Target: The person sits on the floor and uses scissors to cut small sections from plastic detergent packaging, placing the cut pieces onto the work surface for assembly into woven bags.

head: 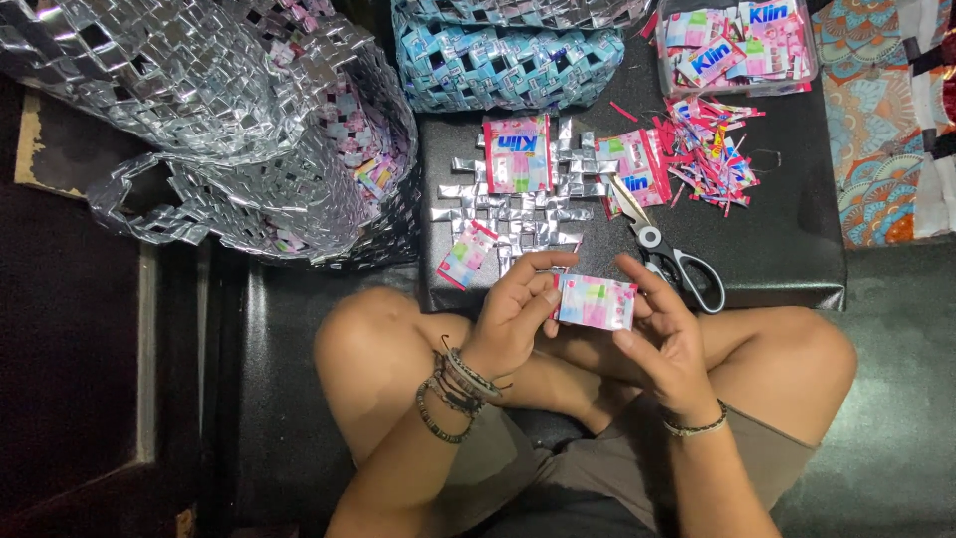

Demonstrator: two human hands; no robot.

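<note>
Both hands hold one small pink and blue foil sachet wrapper above my crossed legs. My left hand pinches its left edge; my right hand supports its right side and underside. Just beyond, on a black padded surface, lies a flat woven piece of silver foil strips with a pink wrapper on top and another wrapper at its lower left corner. Grey-handled scissors lie right of the woven piece.
A large woven silver foil bag sits at the left. A blue woven foil piece lies at the back. A clear tub of wrappers stands at the back right, with cut pink scraps before it. Patterned cloth is at the right.
</note>
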